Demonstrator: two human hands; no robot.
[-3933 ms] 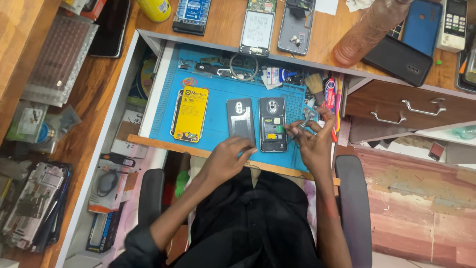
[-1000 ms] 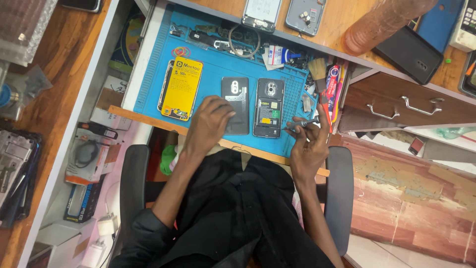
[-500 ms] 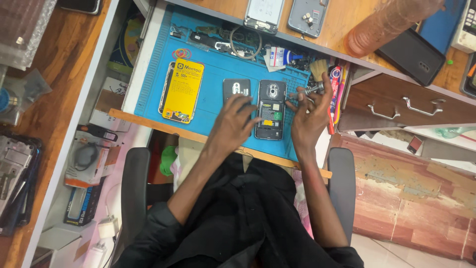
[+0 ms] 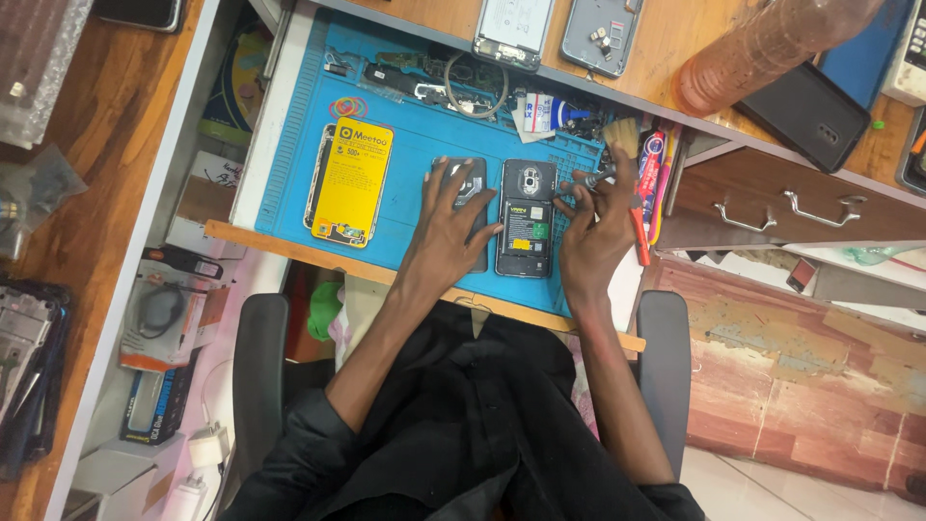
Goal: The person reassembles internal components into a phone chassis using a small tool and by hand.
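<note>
Open phone (image 4: 526, 218) lies flat on the blue mat (image 4: 415, 145), back cover off, insides and a battery with a yellow-green label showing. Long axis runs near-far from the person, camera end pointing away toward the desk, bottom end toward the wooden front edge (image 4: 289, 249). It sits right of mat centre, between both hands.

Back cover (image 4: 468, 207), dark grey, lies just left of the phone, parallel, same near-far axis. Left hand (image 4: 446, 232) rests flat on it, fingers spread and loose, palm pressing down, not gripping; thumb reaches toward the phone's left edge.

Right hand (image 4: 595, 227) is just right of the phone, fingers pinched on a small metal tool (image 4: 590, 179) near the phone's top right corner; tool tip too small to make out.

Outward: yellow phone-shaped item (image 4: 352, 181) lies on the mat's left part, well apart from the hands, long axis also near-far. Coloured rubber bands (image 4: 348, 105) just beyond it. Cable loop (image 4: 477, 89) and small parts along the mat's far edge. Brush (image 4: 622, 138) and red pens (image 4: 652, 183) at the mat's right edge, beside the right hand. 2 more opened phones (image 4: 511, 29) on the wooden desk beyond. Pink bottle (image 4: 762, 48) lies tilted far right, a black phone (image 4: 808, 101) beside it.
</note>
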